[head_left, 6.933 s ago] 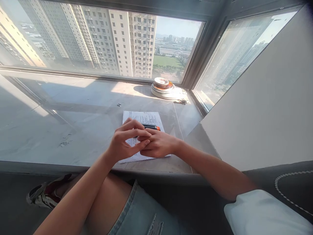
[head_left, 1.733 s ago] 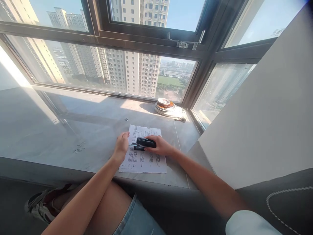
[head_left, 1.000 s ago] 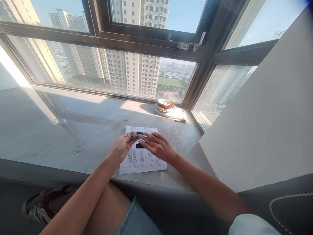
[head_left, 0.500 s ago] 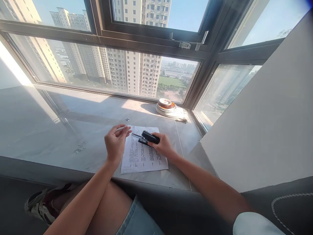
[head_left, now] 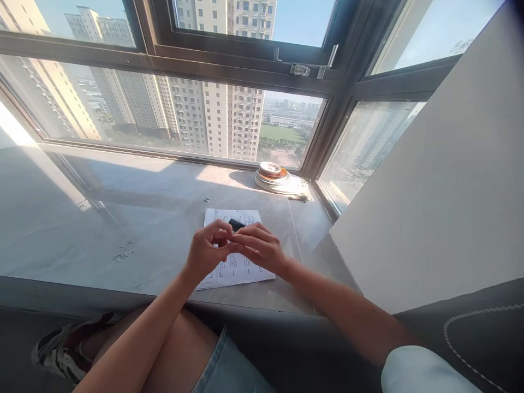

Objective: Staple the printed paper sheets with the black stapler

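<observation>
My left hand [head_left: 210,248] and my right hand [head_left: 262,248] meet fingertip to fingertip over the printed papers [head_left: 237,275]. Thumb and fingers of the left are closed in a pinch; whatever is between them is too small to make out. Bent and pressed together, the right hand's fingers reach the same spot, and their grip is partly hidden. Just behind the hands shows the black end of a stapler [head_left: 236,224]. Most of it is covered, so I cannot tell whether it lies on the papers or is touched by the right hand.
A small metallic piece [head_left: 207,200] lies beyond the papers. Tiny bits [head_left: 124,255] are scattered on the marble sill [head_left: 164,234] to the left. Stacked round coils [head_left: 273,179] and a small dark item [head_left: 301,198] sit near the window corner. A white wall [head_left: 409,207] rises on the right.
My right hand no longer holds the opened stapler out in plain view; its fingers have come to meet the left fingertips. The left hand has moved right and slightly nearer.
</observation>
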### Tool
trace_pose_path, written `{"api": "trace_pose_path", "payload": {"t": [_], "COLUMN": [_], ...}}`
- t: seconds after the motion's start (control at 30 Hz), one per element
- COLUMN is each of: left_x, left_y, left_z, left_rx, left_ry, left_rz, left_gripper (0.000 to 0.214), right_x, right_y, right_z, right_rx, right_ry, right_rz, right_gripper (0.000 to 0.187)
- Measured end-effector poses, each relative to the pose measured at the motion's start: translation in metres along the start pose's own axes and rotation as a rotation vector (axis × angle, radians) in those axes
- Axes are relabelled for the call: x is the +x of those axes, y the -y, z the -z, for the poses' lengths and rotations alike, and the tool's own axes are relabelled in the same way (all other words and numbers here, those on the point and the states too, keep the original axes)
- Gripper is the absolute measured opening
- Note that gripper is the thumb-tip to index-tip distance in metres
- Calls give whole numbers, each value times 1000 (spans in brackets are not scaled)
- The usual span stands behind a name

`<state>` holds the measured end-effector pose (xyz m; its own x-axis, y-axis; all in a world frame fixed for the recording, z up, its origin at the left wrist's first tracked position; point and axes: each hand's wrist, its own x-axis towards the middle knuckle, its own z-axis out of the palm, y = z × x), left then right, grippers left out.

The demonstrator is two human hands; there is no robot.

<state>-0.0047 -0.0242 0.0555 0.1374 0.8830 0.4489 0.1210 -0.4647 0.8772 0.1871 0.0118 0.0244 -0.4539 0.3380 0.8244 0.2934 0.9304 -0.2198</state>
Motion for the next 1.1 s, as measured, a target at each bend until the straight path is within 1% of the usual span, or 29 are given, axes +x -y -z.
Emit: {"api": "trace_pose_path", "payload": {"t": [0.1,0.23,0.33,0.4,0.43,0.5,0.53,0.57,0.6,0.63,0.7,0.73,0.8,0.87,0.93,1.03,1.1], "left_x": [0,2,0,1,5,19,29,42,56,70,96,106,121,129,132,133,131], "left_y": [2,3,2,3,5,16,25,36,49,63,92,106,130,146,156,161,160], "left_z": [0,-1,-3,-1,3,15,24,34,45,57,75,81,88,88,86,85,86], "left_rx": [8,20,29,43,62,152,226,320,430,544,748,825,930,990,1023,1032,1030], "left_ry": [32,0,-4,-39,-93,-271,-377,-451,-468,-443,-306,-226,-119,-25,29,42,28], "left_rz": [-5,-3,-11,-23,-31,-37,-30,-9,20,43,61,63,68,69,82,120,132], "left_gripper": [33,32,32,28,25,20,20,20,18,16,21,26,38,47,49,44,40], "right_x": [0,2,4,7,8,9,9,7,4,0,-10,-16,-26,-32,-34,-33,-33], "right_y": [-1,-1,2,1,-3,-17,-27,-39,-52,-65,-90,-101,-117,-126,-131,-134,-136], "right_z": [3,8,10,13,16,24,29,35,40,45,52,55,57,56,55,53,53], "right_rx": [-2,-12,-13,-28,-44,-84,-101,-107,-105,-99,-108,-134,-210,-293,-362,-420,-426], "right_ry": [-36,-33,-84,-144,-189,-299,-348,-374,-390,-381,-320,-276,-171,-69,18,134,190], "right_rz": [53,67,101,82,41,-108,-210,-321,-429,-537,-769,-881,-1019,-1046,-1019,-963,-928], "right_gripper": [31,34,32,31,29,26,25,25,27,28,30,32,36,41,45,46,42]}}
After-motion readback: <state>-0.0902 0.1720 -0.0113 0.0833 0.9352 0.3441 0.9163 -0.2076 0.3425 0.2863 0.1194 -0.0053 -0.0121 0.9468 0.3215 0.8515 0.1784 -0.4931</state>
